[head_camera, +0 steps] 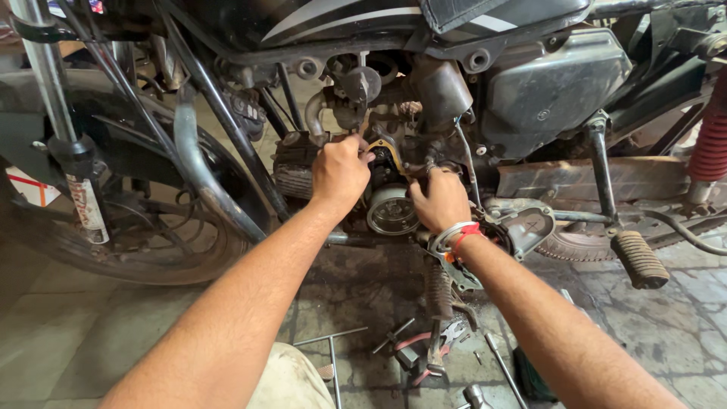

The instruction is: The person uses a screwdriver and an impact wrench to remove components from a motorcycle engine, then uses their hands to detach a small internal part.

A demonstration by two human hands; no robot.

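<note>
At frame centre, the left hand pinches a small part on the grimy grey motorcycle engine, fingers bunched. The right hand curls against the engine just beside the round silver metal cover; its fingertips are hidden.

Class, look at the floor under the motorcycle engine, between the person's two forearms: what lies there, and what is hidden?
On the stone floor lie a T-handle wrench, red-handled pliers and a few other small tools. The forearms cover whatever lies beneath them, and both hands hide the engine parts they touch.
</note>
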